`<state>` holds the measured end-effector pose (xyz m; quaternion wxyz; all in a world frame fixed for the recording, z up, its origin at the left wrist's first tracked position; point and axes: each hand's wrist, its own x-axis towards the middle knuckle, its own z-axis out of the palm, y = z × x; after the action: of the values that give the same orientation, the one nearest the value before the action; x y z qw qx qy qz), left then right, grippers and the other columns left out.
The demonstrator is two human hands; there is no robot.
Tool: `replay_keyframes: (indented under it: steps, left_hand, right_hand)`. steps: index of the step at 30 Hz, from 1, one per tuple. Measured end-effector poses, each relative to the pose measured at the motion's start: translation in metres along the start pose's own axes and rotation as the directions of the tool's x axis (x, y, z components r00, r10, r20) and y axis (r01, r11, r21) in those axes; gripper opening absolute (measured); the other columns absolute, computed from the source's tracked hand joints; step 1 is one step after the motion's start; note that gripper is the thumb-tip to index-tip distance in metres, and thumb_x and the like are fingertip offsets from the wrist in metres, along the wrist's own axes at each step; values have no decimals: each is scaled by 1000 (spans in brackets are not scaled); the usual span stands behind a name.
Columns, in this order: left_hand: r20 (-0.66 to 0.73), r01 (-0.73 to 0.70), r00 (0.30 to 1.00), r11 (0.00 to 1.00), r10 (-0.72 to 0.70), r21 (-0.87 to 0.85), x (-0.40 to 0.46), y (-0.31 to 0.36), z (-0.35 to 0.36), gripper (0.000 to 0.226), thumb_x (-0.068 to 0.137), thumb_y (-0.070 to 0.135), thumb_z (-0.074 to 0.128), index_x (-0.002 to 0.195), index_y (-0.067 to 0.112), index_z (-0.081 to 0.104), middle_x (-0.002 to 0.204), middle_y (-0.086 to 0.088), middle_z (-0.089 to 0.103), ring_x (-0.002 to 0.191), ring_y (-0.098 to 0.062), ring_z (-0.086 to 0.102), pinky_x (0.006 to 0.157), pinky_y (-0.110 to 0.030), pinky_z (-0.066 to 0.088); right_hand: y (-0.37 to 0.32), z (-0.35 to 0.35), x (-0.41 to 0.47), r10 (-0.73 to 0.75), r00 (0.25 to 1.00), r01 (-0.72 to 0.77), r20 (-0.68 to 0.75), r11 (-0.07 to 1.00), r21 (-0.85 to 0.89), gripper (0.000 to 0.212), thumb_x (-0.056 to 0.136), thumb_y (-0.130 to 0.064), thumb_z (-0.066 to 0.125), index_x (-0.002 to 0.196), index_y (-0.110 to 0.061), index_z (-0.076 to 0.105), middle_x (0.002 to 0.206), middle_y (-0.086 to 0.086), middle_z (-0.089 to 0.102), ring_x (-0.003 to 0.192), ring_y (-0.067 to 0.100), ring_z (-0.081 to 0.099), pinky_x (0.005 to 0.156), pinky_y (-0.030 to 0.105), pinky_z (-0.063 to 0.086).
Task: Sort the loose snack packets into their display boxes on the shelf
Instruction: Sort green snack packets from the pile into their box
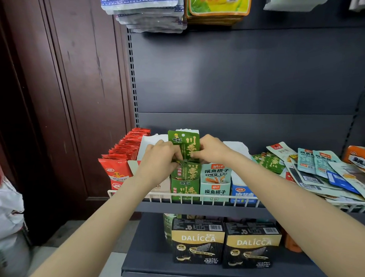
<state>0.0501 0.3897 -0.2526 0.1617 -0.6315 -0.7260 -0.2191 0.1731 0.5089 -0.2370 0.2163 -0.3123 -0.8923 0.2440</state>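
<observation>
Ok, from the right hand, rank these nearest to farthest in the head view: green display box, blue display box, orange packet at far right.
1. Green display box: directly beneath the right hand.
2. Blue display box: lower right, behind the wire rail.
3. Orange packet: far right end of the shelf.

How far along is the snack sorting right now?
Partly done. The green box already holds green packets. Left hand and right hand hold a green packet above it. Left: the loose pile on the right.
</observation>
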Motion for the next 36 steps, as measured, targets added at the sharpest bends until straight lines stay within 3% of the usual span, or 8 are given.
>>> replay_keyframes:
  steps: [4, 7, 11, 16, 21, 29, 34, 36]
  left_hand:
    - [-14, 2, 1000, 996, -4, -94, -1, -4, -1, 12, 89, 21, 60, 98, 24, 67, 100, 2, 62, 97, -18, 53, 86, -39, 42]
    - [-9, -3, 1000, 990, 2, -138, -2, -7, -4, 14, 90, 20, 60, 98, 24, 70, 100, 2, 63, 93, -18, 55, 86, -41, 45]
    - [-25, 9, 1000, 990, -13, -144, -1, -7, -4, 12, 90, 20, 60, 96, 23, 70, 98, 2, 62, 93, -18, 56, 85, -40, 45]
    - [-39, 33, 999, 994, -37, -109, 2, -4, -4, 13, 91, 21, 59, 98, 24, 69, 100, 2, 62, 95, -18, 55, 85, -39, 45]
    - [4, 40, 999, 990, -40, -137, 1, -7, 2, 12, 93, 19, 55, 103, 16, 62, 115, -2, 52, 111, -19, 46, 93, -36, 39]
    - [3, 58, 998, 989, -58, -138, 7, -1, 0, 11, 97, 18, 48, 105, 11, 53, 104, -6, 62, 97, -26, 54, 86, -40, 43]
    - [30, 79, 997, 980, -75, -181, 9, -3, 1, 11, 96, 18, 51, 105, 13, 54, 101, -4, 65, 93, -25, 59, 83, -39, 47]
    - [87, 65, 995, 985, -51, -160, 7, -4, 2, 12, 96, 17, 51, 107, 15, 54, 101, -4, 66, 93, -26, 59, 84, -40, 47]
  right_hand:
    - [-6, -1, -1, 96, 995, -96, 17, 995, 18, 32, 98, -39, 41, 78, -16, 50, 76, 0, 57, 69, 12, 55, 57, 27, 42]
    - [-4, -3, 6, 54, 998, -53, -12, 995, 86, 42, 98, -35, 43, 87, 1, 61, 90, 13, 68, 83, 25, 67, 77, 42, 56]
    - [2, -9, 10, -39, 998, 31, 43, 982, 188, 22, 97, -18, 50, 107, -2, 61, 103, 10, 68, 92, 21, 67, 76, 35, 58]
    - [7, 1, 15, -11, 973, 20, 231, 999, -35, 18, 97, -18, 49, 82, -14, 58, 81, -1, 63, 74, 15, 60, 63, 25, 46]
    - [5, 1, 17, 47, 960, -44, 277, 999, -19, 19, 100, -24, 41, 93, -13, 55, 93, 5, 64, 82, 18, 59, 75, 31, 47]
    - [9, 2, 17, 38, 976, -59, 212, 994, 92, 25, 102, -21, 36, 97, -8, 56, 108, 15, 67, 82, 18, 59, 75, 29, 46]
    - [12, 2, 21, 58, 952, -49, 302, 998, -35, 22, 100, -17, 40, 97, -15, 62, 110, 10, 67, 94, 24, 63, 90, 37, 48]
    - [13, 2, 21, 95, 937, -70, 336, 994, -84, 22, 99, -15, 43, 94, -17, 64, 111, 13, 67, 87, 21, 60, 83, 35, 48]
